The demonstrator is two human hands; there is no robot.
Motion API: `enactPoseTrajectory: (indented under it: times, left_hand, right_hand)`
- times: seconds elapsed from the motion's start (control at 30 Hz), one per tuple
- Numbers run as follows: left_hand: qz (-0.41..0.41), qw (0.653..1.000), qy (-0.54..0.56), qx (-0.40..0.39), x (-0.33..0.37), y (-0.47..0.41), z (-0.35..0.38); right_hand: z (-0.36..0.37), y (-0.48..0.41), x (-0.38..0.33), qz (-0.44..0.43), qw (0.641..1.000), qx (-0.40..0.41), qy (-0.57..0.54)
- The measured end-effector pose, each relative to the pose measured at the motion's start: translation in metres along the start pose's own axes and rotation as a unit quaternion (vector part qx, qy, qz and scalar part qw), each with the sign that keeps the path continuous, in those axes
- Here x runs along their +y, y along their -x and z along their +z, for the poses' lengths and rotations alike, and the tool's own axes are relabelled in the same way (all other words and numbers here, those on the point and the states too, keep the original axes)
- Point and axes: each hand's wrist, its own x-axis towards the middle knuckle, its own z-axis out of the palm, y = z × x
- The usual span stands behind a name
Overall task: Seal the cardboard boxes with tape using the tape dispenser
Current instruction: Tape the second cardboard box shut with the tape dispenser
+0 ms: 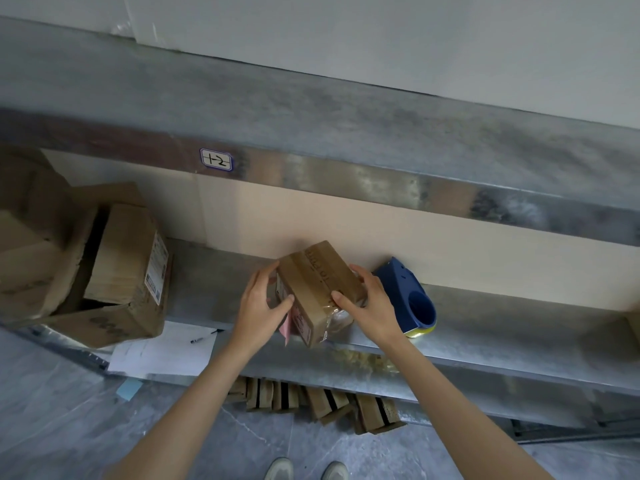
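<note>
The left hand (258, 303) and right hand (367, 306) gripped the box (320, 289) on the shelf (519, 327), seemingly positioning it; the next move called for grabbing the tape dispenser (408, 299) alongside

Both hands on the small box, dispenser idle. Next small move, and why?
Probably steady the small box with the left hand and free the right hand to take the blue tape dispenser: both hands grip the box, and the dispenser lies unheld on the shelf beside it.
</note>
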Motion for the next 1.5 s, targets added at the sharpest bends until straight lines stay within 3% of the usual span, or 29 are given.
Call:
enactPoseTrajectory:
  times: [0.13, 0.3, 0.37, 0.5, 0.63, 0.9, 1.03, 1.17, 1.27, 1.5]
  left_hand:
    - [-0.034, 0.998, 0.046, -0.015, 0.008, 0.001, 0.003]
    - [-0.029, 0.999, 0.015, -0.013, 0.014, 0.003, 0.005]
    - [-0.017, 1.0, -0.011, -0.015, 0.016, 0.003, 0.004]
    - [0.019, 0.99, -0.143, -0.001, 0.015, 0.001, -0.003]
    - [0.076, 0.953, -0.294, 0.005, 0.014, -0.004, -0.01]
    - [0.057, 0.925, -0.375, 0.015, 0.017, -0.007, -0.012]
    - [0.048, 0.92, -0.389, 0.01, 0.021, -0.007, -0.001]
    - [0.048, 0.921, -0.387, 0.015, 0.024, -0.006, 0.008]
    - [0.046, 0.919, -0.391, 0.024, 0.024, -0.003, 0.012]
    - [0.036, 0.915, -0.395, 0.065, 0.028, 0.014, 0.02]
  right_hand:
    - [0.009, -0.008, -0.005, -0.006, 1.0, 0.014, 0.008]
    - [0.011, -0.014, -0.003, -0.019, 1.0, 0.002, 0.025]
    - [0.009, -0.014, -0.003, -0.044, 0.996, 0.009, 0.079]
    - [0.01, -0.015, -0.014, -0.171, 0.966, 0.032, 0.192]
    - [0.013, -0.016, -0.019, -0.247, 0.927, -0.031, 0.281]
    - [-0.032, -0.014, 0.0, -0.152, 0.947, 0.005, 0.281]
    - [-0.059, -0.011, 0.031, -0.109, 0.929, 0.022, 0.353]
    - [-0.072, -0.003, 0.058, -0.032, 0.913, -0.014, 0.407]
    - [-0.071, 0.004, 0.071, -0.023, 0.911, -0.034, 0.411]
    - [-0.071, 0.0, 0.079, -0.006, 0.943, -0.123, 0.309]
